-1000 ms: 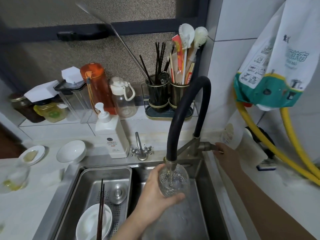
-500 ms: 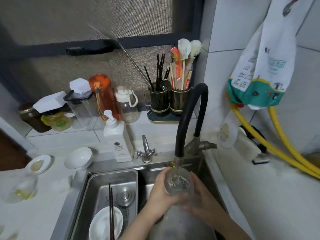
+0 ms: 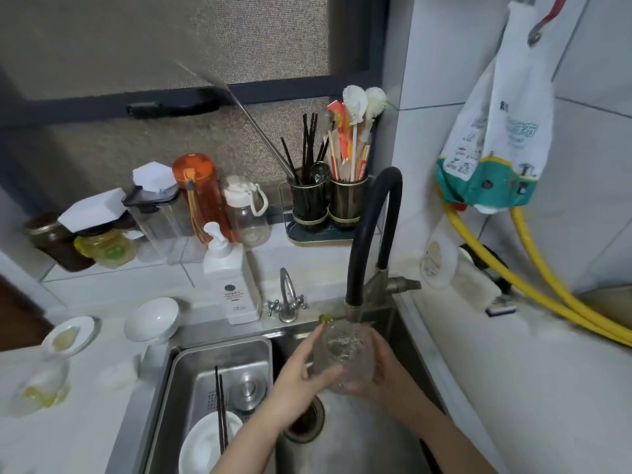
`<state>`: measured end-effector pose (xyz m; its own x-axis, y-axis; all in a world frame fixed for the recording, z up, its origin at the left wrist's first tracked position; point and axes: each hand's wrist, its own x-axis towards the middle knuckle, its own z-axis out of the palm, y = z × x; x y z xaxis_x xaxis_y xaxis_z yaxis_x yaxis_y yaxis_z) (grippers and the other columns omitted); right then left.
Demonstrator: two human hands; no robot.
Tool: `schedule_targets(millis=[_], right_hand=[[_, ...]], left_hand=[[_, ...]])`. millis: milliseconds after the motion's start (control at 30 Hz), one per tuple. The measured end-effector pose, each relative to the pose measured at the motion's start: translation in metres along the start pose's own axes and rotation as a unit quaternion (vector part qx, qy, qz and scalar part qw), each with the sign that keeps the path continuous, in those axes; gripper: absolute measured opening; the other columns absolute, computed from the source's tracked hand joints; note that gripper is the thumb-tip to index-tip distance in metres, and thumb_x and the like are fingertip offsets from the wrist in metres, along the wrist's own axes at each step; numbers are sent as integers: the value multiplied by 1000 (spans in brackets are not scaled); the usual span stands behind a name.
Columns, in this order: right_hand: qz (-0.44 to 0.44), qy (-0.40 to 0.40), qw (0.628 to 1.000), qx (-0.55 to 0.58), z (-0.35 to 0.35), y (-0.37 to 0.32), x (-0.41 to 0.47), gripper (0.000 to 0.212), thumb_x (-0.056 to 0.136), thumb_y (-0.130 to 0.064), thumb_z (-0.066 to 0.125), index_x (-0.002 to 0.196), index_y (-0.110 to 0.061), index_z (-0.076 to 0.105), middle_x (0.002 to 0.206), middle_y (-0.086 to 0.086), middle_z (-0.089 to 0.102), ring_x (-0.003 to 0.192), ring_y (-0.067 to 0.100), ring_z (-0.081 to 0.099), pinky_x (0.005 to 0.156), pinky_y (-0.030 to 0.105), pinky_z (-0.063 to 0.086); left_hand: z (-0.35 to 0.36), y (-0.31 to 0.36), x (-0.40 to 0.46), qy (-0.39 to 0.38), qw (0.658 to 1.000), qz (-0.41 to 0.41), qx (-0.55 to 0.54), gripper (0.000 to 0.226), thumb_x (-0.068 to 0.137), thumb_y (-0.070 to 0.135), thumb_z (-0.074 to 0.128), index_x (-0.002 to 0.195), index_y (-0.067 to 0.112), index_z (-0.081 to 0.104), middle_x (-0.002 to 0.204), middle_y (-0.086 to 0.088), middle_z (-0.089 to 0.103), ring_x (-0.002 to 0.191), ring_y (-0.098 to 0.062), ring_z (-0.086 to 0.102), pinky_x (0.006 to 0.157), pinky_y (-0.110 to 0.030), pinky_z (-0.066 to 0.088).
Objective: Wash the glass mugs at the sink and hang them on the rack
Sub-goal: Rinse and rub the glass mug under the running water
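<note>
A clear glass mug (image 3: 343, 357) is held upright under the black hose tap (image 3: 362, 254) over the steel sink (image 3: 393, 336). My left hand (image 3: 301, 374) grips its left side with thumb and fingers around the glass. On the mug's right side my right hand (image 3: 379, 367) cups the glass, fingers curled round it. Water runs from the spout into the mug. Another glass mug (image 3: 37, 388) with yellowish liquid stands on the counter at the far left. No rack is in view.
A steel basin (image 3: 191, 364) on the left of the sink holds a white bowl (image 3: 201, 443), chopsticks and a drain plug. A soap dispenser (image 3: 231, 278), small tap, bottles, jars and utensil holders line the back. Yellow hoses (image 3: 547, 302) cross the right counter.
My right hand left the tap handle and came down onto the mug's right side. Both hands now hold the mug under the running water.
</note>
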<state>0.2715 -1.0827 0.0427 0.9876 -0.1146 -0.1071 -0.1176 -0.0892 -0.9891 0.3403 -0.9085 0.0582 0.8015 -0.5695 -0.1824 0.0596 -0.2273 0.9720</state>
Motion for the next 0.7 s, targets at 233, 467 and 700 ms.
schedule_targets(millis=[233,467,700], right_hand=[[-6,35,999,-38,-1,-11,15,75,56,-20,91,120,-19,52,119,6,62,107,12,64,87,26,54],[-27,31,998,-43,13,3,-2,67,60,-13,89,118,-23,57,113,2,66,105,14,65,85,27,53],[-27,31,999,29,-5,-17,-3,66,54,-9,87,109,-23,54,104,-6,70,97,2,67,75,17,53]], left_hand=[[13,-3,16,22,999,-9,-24,66,77,11,78,131,30,46,128,10,57,109,7,57,89,-16,49],[2,-20,4,44,996,-57,-56,56,73,12,78,123,21,55,115,11,65,109,0,61,91,-19,51],[10,-5,19,-1,1000,-15,10,52,78,30,75,125,36,52,122,8,62,115,-6,57,86,-11,47]])
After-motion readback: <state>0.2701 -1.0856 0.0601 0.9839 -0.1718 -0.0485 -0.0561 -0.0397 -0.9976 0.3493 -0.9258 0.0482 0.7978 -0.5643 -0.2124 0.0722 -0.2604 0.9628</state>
